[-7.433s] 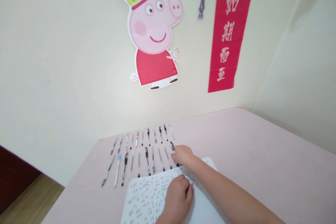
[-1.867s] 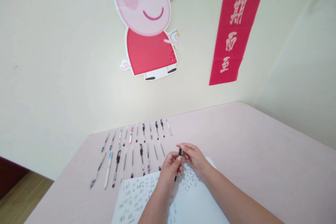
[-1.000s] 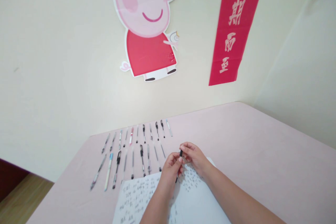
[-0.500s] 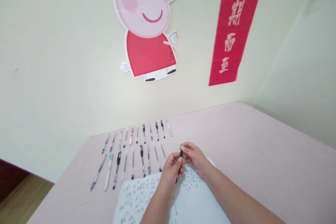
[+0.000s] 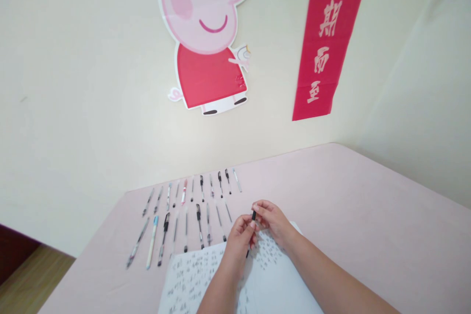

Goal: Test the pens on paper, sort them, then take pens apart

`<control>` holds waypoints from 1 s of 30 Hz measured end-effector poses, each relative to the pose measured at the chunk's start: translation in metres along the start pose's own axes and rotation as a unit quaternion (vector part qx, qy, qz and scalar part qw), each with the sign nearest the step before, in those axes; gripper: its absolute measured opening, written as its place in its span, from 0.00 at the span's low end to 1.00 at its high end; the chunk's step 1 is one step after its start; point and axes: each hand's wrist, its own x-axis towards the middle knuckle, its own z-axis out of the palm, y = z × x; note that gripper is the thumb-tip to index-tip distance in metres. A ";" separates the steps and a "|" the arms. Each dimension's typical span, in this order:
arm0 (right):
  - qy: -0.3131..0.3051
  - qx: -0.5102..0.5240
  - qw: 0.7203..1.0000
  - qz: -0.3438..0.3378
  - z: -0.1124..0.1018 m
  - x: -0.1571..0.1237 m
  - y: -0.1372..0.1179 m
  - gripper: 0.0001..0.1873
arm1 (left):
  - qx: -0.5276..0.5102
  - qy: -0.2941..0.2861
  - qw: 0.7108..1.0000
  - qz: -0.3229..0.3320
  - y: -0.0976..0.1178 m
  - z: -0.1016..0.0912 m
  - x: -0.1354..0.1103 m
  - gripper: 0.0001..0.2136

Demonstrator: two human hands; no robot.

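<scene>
Between my two hands is a slim black pen (image 5: 253,215), tilted, its lower tip showing below my left hand. My left hand (image 5: 241,235) is closed round the pen's middle. The fingers of my right hand (image 5: 270,218) pinch its upper end. Both hands are over an open notebook (image 5: 195,270) with handwriting on its pages; my forearms cover part of it. Left of my hands, several pens lie in two rows, among them a black-capped pen (image 5: 199,221) and a light one with a blue cap (image 5: 152,240).
The pens and notebook rest on a pink-covered table (image 5: 368,216) set against a pale wall (image 5: 91,83). On the wall are a cartoon pig cutout (image 5: 211,76) and a red banner (image 5: 324,54). Wooden floor (image 5: 40,270) shows at the lower left.
</scene>
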 end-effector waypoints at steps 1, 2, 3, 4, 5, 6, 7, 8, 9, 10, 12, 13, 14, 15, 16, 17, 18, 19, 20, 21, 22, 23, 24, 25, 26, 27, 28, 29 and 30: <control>0.002 0.002 1.000 0.003 0.000 0.000 -0.001 0.16 | 0.000 0.000 1.000 0.002 0.000 0.000 0.000 0.13; 0.004 0.005 1.000 0.005 0.000 -0.001 -0.002 0.17 | 0.000 0.000 1.000 0.003 0.000 0.000 0.000 0.13; 0.004 0.006 1.000 0.007 0.001 -0.001 -0.003 0.17 | -0.001 0.000 1.000 0.005 0.000 0.000 0.000 0.13; 0.004 0.007 1.000 0.006 0.001 -0.001 -0.004 0.18 | -0.002 0.000 1.000 0.006 0.000 0.001 -0.001 0.13; 0.004 0.008 1.000 0.005 0.002 -0.002 -0.005 0.19 | -0.003 -0.001 1.000 0.006 0.001 0.001 -0.001 0.13; 0.006 0.008 1.000 0.003 0.003 -0.002 -0.006 0.19 | -0.003 -0.001 1.000 0.005 0.001 0.002 -0.001 0.13; 0.007 0.008 1.000 0.002 0.003 -0.002 -0.007 0.19 | -0.003 0.001 1.000 0.002 0.002 0.002 -0.002 0.13; 0.008 0.008 1.000 0.001 0.003 -0.002 -0.007 0.18 | -0.002 0.002 1.000 0.000 0.002 0.002 -0.002 0.14; 0.008 0.007 1.000 0.001 0.004 -0.002 -0.007 0.17 | -0.001 0.004 1.000 -0.003 0.003 0.002 -0.002 0.14; 0.007 0.005 1.000 0.002 0.004 -0.002 -0.006 0.17 | -0.001 0.005 1.000 -0.004 0.002 0.002 -0.001 0.14; 0.002 0.004 1.000 0.003 0.003 -0.002 -0.005 0.17 | 0.000 0.004 1.000 -0.003 0.001 0.001 -0.001 0.14; 0.000 0.005 1.000 0.003 0.003 -0.002 -0.004 0.17 | 0.001 0.004 1.000 -0.001 0.001 0.001 0.000 0.14; -0.001 0.007 1.000 0.002 0.002 -0.001 -0.004 0.17 | 0.002 0.003 1.000 0.001 0.000 0.001 0.000 0.13; -0.002 0.010 1.000 0.002 0.002 -0.001 -0.003 0.16 | 0.003 0.002 1.000 0.003 0.000 0.000 0.001 0.13; -0.003 0.013 1.000 0.002 0.001 -0.001 -0.003 0.16 | 0.003 0.001 1.000 0.004 -0.001 0.000 0.001 0.13; -0.001 0.015 1.000 0.003 0.001 0.000 -0.002 0.16 | 0.003 0.000 1.000 0.003 -0.001 0.000 0.001 0.13; 0.001 0.015 1.000 0.002 0.000 0.000 -0.002 0.16 | 0.002 0.000 1.000 0.002 -0.001 0.000 0.000 0.13; 0.004 0.015 1.000 0.000 0.000 0.000 -0.003 0.16 | 0.001 -0.001 1.000 0.000 0.000 0.000 0.000 0.13; 0.007 0.015 1.000 -0.002 0.000 0.000 -0.003 0.17 | 0.001 0.000 1.000 -0.002 0.000 0.000 0.000 0.13; 0.010 0.014 1.000 -0.005 0.000 0.001 -0.004 0.17 | 0.001 0.001 1.000 -0.003 0.000 0.000 0.000 0.13; 0.012 0.014 1.000 -0.008 -0.001 0.001 -0.005 0.17 | 0.003 0.001 1.000 -0.003 0.000 0.000 -0.001 0.13; 0.014 0.015 1.000 -0.010 -0.001 0.001 -0.006 0.17 | 0.004 0.001 1.000 -0.003 0.000 0.000 -0.001 0.13; 0.017 0.016 1.000 -0.012 -0.001 0.000 -0.006 0.17 | 0.005 0.001 1.000 -0.003 0.000 0.000 -0.001 0.14; 0.021 0.017 1.000 -0.013 -0.001 0.000 -0.007 0.17 | 0.006 0.001 1.000 -0.003 0.000 0.000 -0.001 0.14; 0.024 0.017 0.999 -0.014 -0.001 0.000 -0.008 0.17 | 0.006 0.001 1.000 -0.004 0.000 0.000 0.000 0.14; 0.026 0.018 0.999 -0.015 -0.001 0.000 -0.009 0.18 | 0.006 0.000 1.000 -0.004 0.000 0.000 0.000 0.14; 0.028 0.020 0.999 -0.013 -0.001 0.000 -0.010 0.18 | 0.005 0.000 1.000 -0.005 0.000 0.000 0.000 0.14; 0.030 0.023 0.999 -0.012 0.000 0.000 -0.010 0.18 | 0.003 -0.001 1.000 -0.005 -0.001 0.000 0.000 0.15; 0.032 0.027 0.999 -0.010 0.000 0.001 -0.011 0.18 | 0.002 -0.002 1.000 -0.005 -0.001 0.000 0.001 0.15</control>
